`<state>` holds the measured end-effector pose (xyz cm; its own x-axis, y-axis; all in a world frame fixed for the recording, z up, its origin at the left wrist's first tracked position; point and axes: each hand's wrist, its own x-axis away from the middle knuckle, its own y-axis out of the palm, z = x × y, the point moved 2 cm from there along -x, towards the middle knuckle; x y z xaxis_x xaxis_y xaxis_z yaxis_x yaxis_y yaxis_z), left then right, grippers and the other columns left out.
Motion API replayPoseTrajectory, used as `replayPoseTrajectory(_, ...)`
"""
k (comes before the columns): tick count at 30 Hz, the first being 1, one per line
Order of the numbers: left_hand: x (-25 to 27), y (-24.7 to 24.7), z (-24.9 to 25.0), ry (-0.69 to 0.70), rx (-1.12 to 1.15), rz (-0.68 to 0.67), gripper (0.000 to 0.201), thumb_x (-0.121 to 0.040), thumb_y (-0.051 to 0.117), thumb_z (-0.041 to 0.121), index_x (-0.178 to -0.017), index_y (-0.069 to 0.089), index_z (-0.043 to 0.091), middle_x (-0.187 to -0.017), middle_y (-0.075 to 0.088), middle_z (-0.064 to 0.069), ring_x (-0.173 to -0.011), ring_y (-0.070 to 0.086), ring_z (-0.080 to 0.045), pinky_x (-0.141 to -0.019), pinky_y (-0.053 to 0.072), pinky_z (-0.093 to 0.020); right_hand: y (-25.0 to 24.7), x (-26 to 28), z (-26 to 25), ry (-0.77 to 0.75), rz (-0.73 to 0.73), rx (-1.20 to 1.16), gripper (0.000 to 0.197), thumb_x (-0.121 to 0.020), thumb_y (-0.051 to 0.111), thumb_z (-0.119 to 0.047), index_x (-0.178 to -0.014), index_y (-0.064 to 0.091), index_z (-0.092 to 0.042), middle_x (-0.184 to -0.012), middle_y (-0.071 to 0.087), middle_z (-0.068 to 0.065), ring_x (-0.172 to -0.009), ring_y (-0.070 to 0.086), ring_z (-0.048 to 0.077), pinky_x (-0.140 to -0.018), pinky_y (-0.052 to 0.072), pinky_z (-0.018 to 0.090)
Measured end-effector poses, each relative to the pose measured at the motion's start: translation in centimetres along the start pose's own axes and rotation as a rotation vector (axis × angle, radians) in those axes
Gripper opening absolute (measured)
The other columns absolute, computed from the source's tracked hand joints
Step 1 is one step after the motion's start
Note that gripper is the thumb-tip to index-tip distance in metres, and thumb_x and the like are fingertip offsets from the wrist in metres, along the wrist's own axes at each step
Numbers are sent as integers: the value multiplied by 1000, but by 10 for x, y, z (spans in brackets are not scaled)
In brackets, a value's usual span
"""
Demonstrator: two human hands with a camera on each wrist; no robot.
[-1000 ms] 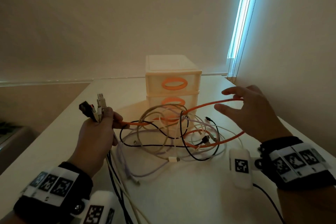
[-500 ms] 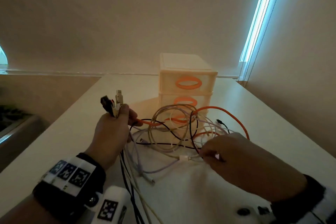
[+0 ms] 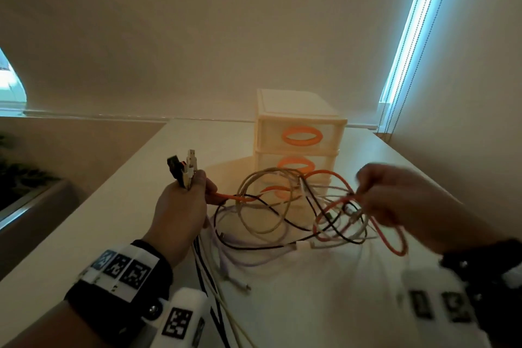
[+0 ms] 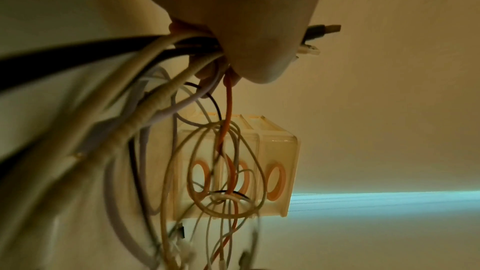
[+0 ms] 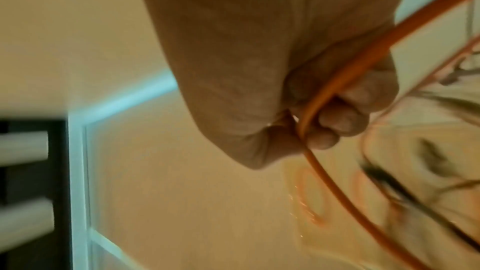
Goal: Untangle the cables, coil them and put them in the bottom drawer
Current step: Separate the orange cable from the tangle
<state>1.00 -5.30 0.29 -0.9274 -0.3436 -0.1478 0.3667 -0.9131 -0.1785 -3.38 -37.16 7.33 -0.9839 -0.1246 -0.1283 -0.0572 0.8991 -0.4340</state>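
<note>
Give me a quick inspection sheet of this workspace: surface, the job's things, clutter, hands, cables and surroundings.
Surface: pale table, dimly lit.
Job's things: drawer unit at the back, three drawers with orange handles, all closed.
Clutter: nothing seen.
Hands: left hand grips a bundle of cable ends, plugs sticking up; right hand, blurred, fingers curled round the orange cable.
Cables: tangle of orange, black, white, beige and lilac cables in loops between the hands, none coiled.
Surroundings: plain wall; window blind with bead cords at right.
</note>
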Motion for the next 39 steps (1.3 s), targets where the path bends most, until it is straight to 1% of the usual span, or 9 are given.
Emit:
replayPoseTrajectory(3, -3, -2, -3, -59, 17, 28, 47, -108, 42, 39, -84, 69, 10, -75, 74, -10, -51, 54, -26, -58, 43, -32, -48, 0, -7, -29, 171, -683, 23, -55, 60, -5, -72, 49, -15, -57, 42, 5, -46, 44, 15, -39, 35, 21)
replayPoseTrajectory(6, -5, -3, -4, -81, 36, 44, 47, -108, 43, 40, -85, 70, 9, -73, 70, -14, -55, 54, -29, -57, 43, -32, -71, 0, 7, -101, 315, -948, 27, -48, 64, -14, -66, 46, -24, -57, 38, -4, -40, 33, 8, -33, 27, 16)
replayPoseTrajectory(16, -7, -7, -5, -66, 118, 98, 46, -108, 42, 43, -83, 66, 12, -75, 77, -7, -51, 51, -27, -56, 40, -32, -61, -15, 57, 126, 851, -686, 31, -87, 33, 0, -83, 57, -18, -64, 35, -1, -46, 31, 11, -38, 24, 20)
replayPoseTrajectory(19, -7, -6, -5, -61, 131, 105, 46, -108, 42, 42, -83, 65, 12, -79, 77, -10, -52, 49, -26, -53, 38, -30, -57, -18, 74, 161, 768, -219, 24, -91, 44, -3, -89, 68, -5, -63, 41, 2, -50, 34, 17, -43, 29, 22)
replayPoseTrajectory(25, -3, -4, 3, -7, 213, 25, 46, -109, 42, 39, -84, 65, 8, -59, 69, -2, -52, 46, -26, -52, 39, -29, -37, -16, 59, 113, 337, 404, 20, -91, 61, -10, -80, 73, -20, -73, 62, 7, -60, 49, 17, -59, 34, 27)
replayPoseTrajectory(28, -1, -5, 9, 73, 270, -14, 46, -110, 39, 37, -85, 63, 7, -72, 75, -9, -49, 43, -26, -49, 39, -28, -26, -12, 37, -92, 419, 832, 13, -86, 73, -16, -90, 71, -28, -92, 56, 3, -81, 53, 20, -70, 46, 32)
replayPoseTrajectory(30, 1, -5, 11, 114, 288, -35, 45, -110, 39, 36, -84, 63, 8, -78, 77, -12, -53, 44, -27, -52, 40, -30, -18, -6, 12, -409, 548, 819, 14, -81, 72, -8, -89, 72, -20, -94, 54, 1, -86, 52, 17, -75, 49, 34)
replayPoseTrajectory(33, 5, -3, 13, 141, 284, -53, 44, -110, 38, 36, -85, 63, 9, -79, 77, -11, -49, 47, -27, -49, 43, -30, 23, -3, -28, -720, 323, 611, 13, -84, 66, -4, -91, 71, -14, -88, 60, -9, -78, 56, 3, -70, 44, 13)
replayPoseTrajectory(39, 13, -3, 22, 203, 323, -80, 44, -110, 36, 32, -85, 60, 6, -77, 76, -13, -39, 45, -17, -40, 42, -23, 108, -40, -33, -548, -63, 825, 17, -93, 68, -34, -108, 70, -27, -96, 60, -13, -88, 59, 6, -78, 53, 24)
